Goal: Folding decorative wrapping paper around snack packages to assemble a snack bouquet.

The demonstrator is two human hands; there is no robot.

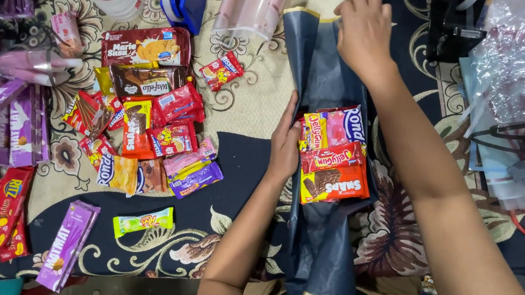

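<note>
Here we are kneeling over the patterned dark-blue and cream carpet (238, 163), and the largest thing in hand is the long dark navy sheet of wrapping paper with a gold edge (333, 245) that is running from our lap up toward the top of the view. We are pinching its far edge with the right hand (364, 27), fingers closed on the paper near the gold trim. The left hand (285, 145) is lying flat and open against the left side of the stacked bundle of snack packets in orange, red, pink and yellow wrappers (332, 154), which is sitting on the middle of the sheet. To do this well, we judge, we are wanting the bundle kept square under the left palm while the right draws the paper taut, since loose packets would likely slide apart. Off to the left, well apart from the sheet, a loose heap of biscuit and wafer packets in red and brown (147, 121) is lying on the carpet, and nearer us a long purple wafer pack (66, 245) and a small green candy packet (144, 221).
</note>
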